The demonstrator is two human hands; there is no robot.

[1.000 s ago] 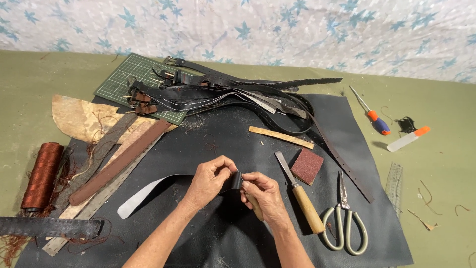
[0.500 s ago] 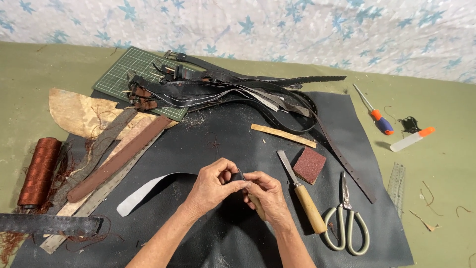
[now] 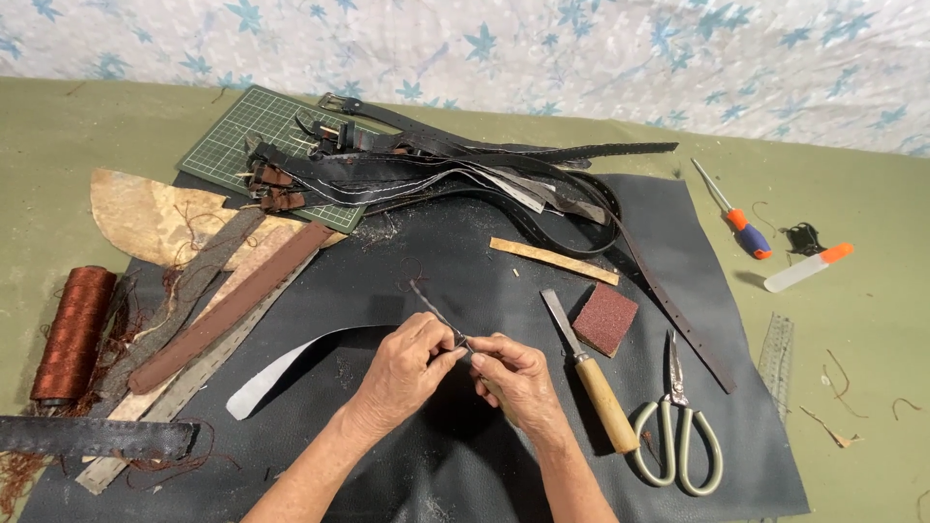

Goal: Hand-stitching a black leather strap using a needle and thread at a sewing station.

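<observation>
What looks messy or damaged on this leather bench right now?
Frayed rust-brown thread tangles lie loose among the leather strips beside the brown thread spool, and the pale tan hide scrap has ragged, stained edges. Nothing is spilled.

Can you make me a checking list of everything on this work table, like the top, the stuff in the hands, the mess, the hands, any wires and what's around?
Surface: dark leather sheet spread over a green table.
Job's things: a thin strip pinched between both hands, above a curved black strap with a pale underside.
Clutter: chisel with wooden handle, scissors, sandpaper block, screwdriver, brown thread spool, belt pile, green cutting mat, ruler.
Grips: left hand and right hand both closed on the strip.
Cables: nothing seen.
Surroundings: star-patterned cloth behind the table.
</observation>
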